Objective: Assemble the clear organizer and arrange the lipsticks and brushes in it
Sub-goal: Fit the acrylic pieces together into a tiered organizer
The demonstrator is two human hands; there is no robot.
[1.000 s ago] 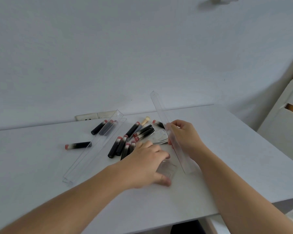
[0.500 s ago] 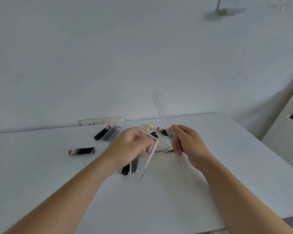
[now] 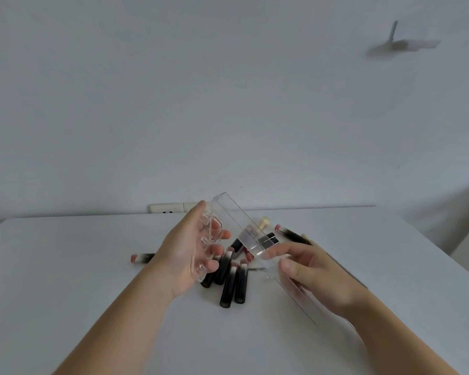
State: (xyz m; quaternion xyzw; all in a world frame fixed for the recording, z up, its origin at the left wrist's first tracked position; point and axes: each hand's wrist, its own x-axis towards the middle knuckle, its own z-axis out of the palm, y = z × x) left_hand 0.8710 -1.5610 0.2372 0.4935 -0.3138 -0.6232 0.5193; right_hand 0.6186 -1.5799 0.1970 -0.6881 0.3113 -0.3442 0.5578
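Gripping a clear slotted divider panel [image 3: 207, 244] in the left hand [image 3: 186, 253], pinching a long clear organizer tray [image 3: 248, 234] with the right hand [image 3: 313, 272], above scattered lipsticks [image 3: 229, 282] on the white table [image 3: 65, 266].

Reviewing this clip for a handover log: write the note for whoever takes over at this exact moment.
Left hand: holds a small clear slotted insert above the table.
Right hand: grips the long clear tray piece, tilted, lifted off the table.
Lipsticks: loose in a pile on the white table between the hands, one stray to the left. A wooden-tipped brush lies behind the tray.
Done: pieces picked up, not yet joined.
Left: fit insert to tray, finish organizer, load lipsticks and brushes.
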